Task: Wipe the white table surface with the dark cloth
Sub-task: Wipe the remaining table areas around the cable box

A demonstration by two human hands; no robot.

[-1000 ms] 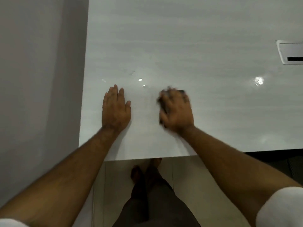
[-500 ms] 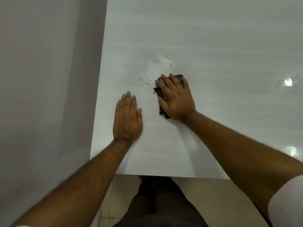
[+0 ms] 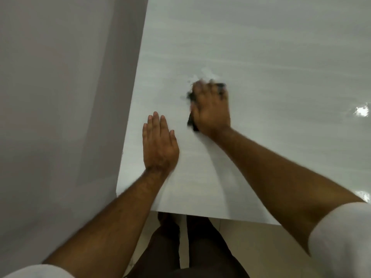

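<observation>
White table (image 3: pixel 261 57) fills most of your view, its left edge running beside a grey wall (image 3: pixel 60 97) and its near edge just above your legs and the pale floor (image 3: pixel 251 237). Your right hand (image 3: pixel 210 109) lies flat on the dark cloth (image 3: pixel 191 122), fingers spread and pressing it down onto the surface rather than pinching it; the fingertips are blurred, so how firmly they bear down cannot be told. Just past them sits a wet patch (image 3: pixel 204 75), with droplets beside the cloth's far end. Your left hand (image 3: pixel 159 145) rests palm down, fingers straight and close together, holding nothing, near the table's left edge.

The likely trouble: a cloth held only by palm pressure can bunch or slide out from under your hand on a fast stroke, and one pass may smear the water instead of lifting it. A sweep to the left could also meet your own bracing hand or push liquid over the left edge toward the wall.

Open room lies to the right and farther away, where the surface looks bare apart from bright reflections (image 3: pixel 362 111).
</observation>
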